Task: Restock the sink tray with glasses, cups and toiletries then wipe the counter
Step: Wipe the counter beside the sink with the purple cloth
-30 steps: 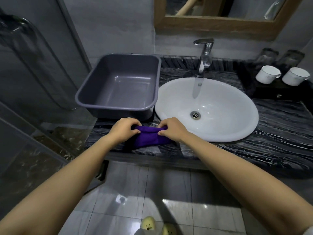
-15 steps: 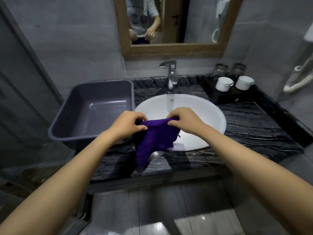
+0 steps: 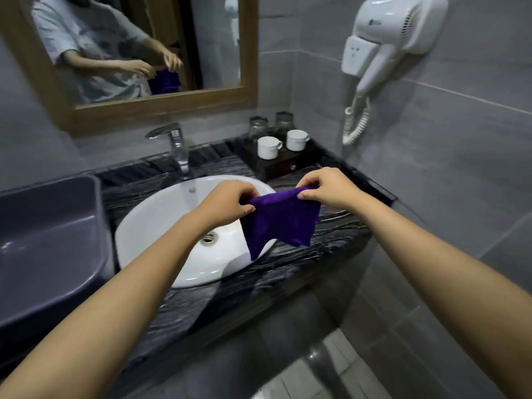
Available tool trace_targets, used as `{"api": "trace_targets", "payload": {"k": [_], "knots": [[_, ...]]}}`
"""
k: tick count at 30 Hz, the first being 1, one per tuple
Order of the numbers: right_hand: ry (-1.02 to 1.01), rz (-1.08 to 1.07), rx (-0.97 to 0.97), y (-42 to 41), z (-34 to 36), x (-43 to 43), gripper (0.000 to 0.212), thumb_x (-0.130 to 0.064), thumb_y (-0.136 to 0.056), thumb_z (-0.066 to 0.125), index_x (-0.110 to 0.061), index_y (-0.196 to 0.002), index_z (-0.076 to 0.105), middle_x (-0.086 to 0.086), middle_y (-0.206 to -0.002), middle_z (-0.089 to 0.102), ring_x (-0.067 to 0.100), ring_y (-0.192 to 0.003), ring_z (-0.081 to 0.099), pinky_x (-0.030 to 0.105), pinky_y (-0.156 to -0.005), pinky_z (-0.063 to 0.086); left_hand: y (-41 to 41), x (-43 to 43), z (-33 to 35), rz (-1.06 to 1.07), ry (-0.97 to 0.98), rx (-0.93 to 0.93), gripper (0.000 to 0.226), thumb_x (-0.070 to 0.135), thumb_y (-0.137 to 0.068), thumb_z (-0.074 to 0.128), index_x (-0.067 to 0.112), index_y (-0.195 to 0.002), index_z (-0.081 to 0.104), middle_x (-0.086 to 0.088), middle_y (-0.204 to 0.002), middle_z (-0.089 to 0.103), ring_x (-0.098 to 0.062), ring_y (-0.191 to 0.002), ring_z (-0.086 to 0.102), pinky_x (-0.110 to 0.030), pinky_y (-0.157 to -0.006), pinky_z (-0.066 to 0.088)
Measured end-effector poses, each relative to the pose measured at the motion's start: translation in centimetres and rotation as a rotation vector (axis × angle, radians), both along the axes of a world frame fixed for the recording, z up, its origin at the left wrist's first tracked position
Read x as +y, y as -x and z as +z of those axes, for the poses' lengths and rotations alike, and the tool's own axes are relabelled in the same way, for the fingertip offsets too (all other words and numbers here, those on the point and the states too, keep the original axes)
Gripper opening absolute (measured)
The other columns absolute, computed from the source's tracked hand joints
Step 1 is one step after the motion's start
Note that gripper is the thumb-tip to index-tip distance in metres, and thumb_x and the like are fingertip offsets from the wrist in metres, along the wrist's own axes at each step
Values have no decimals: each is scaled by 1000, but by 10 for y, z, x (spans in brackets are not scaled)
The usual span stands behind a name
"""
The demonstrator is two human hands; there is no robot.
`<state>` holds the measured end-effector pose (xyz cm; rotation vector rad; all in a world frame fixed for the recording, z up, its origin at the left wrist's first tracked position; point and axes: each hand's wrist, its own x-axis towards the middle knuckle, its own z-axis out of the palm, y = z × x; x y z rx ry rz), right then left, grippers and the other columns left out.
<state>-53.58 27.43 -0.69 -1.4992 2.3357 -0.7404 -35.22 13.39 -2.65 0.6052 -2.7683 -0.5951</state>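
L grip (image 3: pixel 227 204) + R grip (image 3: pixel 325 187) each pinch top edge of purple cloth (image 3: pixel 280 223); cloth hangs slack below grips, over sink (image 3: pixel 161 226) rim & surface (image 3: pixel 331 234).

cloth (image 3: pixel 280 223): purple fabric, soft nap, matt
basin (image 3: pixel 161 223): white ceramic, glazed, glossy
counter (image 3: pixel 341 226): black stone with pale veins, polished
tap (image 3: pixel 177 145): chromed metal, mirror-bright
tub (image 3: pixel 49 240): grey plastic, smooth, faint sheen
frame (image 3: pixel 161 106): light wood, matt grain
cups (image 3: pixel 267 147): white glazed ceramic
glasses (image 3: pixel 257 125): clear glass
tray (image 3: pixel 276 167): dark wood, dull
dryer (image 3: pixel 397 27): white plastic, smooth, glossy
wall (image 3: pixel 460 168): grey tiles, matt
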Motion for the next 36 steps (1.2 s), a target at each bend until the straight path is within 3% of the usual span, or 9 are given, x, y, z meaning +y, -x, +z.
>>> {"api": "trace_targets", "payload": {"k": [3,6,9,14,20,24,30,33,36], "knots": [[-3,-56,-15,40,-3,20,11,-15,-80,70,-15,-90,75,4,-89,74,21,-82,67,27,-73,48,45,12,-4,-21,12,18,14,12,-78,65,15,-92,68,4,-85,64,-15,-79,55,-24,-70,37],[1,-87,-28,81,-11,33,11,-15,-79,71,-16,-89,75,9,-90,75,28,-85,70,35,-78,53,87,21,-10,-20,19,-1,14,15,-79,66,12,-93,67,0,-88,66,-16,-79,55,-24,-70,37],[24,-108,-38,120,-22,35,13,-17,-80,71,-16,-92,76,7,-93,75,23,-88,68,42,-85,54,125,26,-15,15,41,-17,15,18,-81,66,12,-95,65,-3,-92,68,-18,-80,55,-26,-71,39],[107,-143,-86,168,-42,28,15,-15,-80,71,-16,-94,77,4,-87,74,21,-87,68,43,-85,55,171,28,-23,98,66,-4,13,19,-80,67,14,-92,64,-7,-96,70,-27,-90,62,-37,-78,50],[-5,-98,-83,187,-86,29,20,-19,-81,70,-17,-100,76,1,-99,75,15,-93,67,30,-86,52,185,40,-69,165,18,-52,16,17,-80,66,9,-93,63,-11,-99,69,-30,-94,61,-33,-76,44],[-139,-33,-116,191,-123,35,22,-19,-83,69,-15,-105,74,5,-107,74,18,-102,65,30,-91,49,182,55,-113,193,-111,-99,20,13,-81,65,10,-101,67,-8,-108,69,-26,-103,60,-30,-85,43],[-191,-30,-167,202,-150,26,20,-18,-82,70,-11,-101,72,7,-107,72,20,-103,64,32,-94,48,187,47,-139,213,-218,-111,21,11,-83,62,11,-104,68,-7,-106,70,-25,-100,61,-27,-84,43],[-173,-49,-111,206,-155,15,17,-20,-84,67,-12,-98,69,7,-103,71,22,-101,62,33,-90,48,195,34,-141,241,-223,-98,19,9,-84,60,12,-101,68,-7,-104,70,-25,-99,61,-27,-82,42],[-181,-40,-6,205,-161,0,19,-22,-86,62,-13,-103,67,7,-109,68,25,-110,54,36,-96,44,201,19,-149,258,-237,-103,20,9,-83,60,13,-100,69,-7,-106,70,-24,-100,61,-28,-84,44]]}}
